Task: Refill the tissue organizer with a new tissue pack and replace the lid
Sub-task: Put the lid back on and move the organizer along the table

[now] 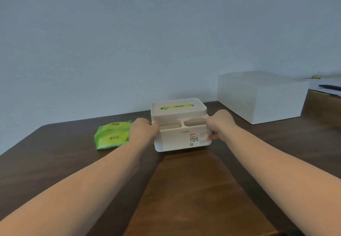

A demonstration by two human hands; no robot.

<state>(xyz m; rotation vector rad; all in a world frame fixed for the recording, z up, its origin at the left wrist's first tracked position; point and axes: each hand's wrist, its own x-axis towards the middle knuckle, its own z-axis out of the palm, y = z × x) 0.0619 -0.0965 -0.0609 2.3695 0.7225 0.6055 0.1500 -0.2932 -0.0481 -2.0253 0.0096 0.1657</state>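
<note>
A white tissue organizer stands on the dark wooden table, a label on its front wall. Its white lid sits on the rear part, and green tissue packaging shows through the lid's slot. Two front compartments look bare. My left hand grips the organizer's left side. My right hand grips its right side, thumb on the front corner. A green tissue pack lies flat on the table just left of my left hand.
A large white box stands at the back right of the table, against the wall. Beyond it, at the far right, papers and a dark object lie on a lighter surface. A lighter brown strip runs down the table's middle.
</note>
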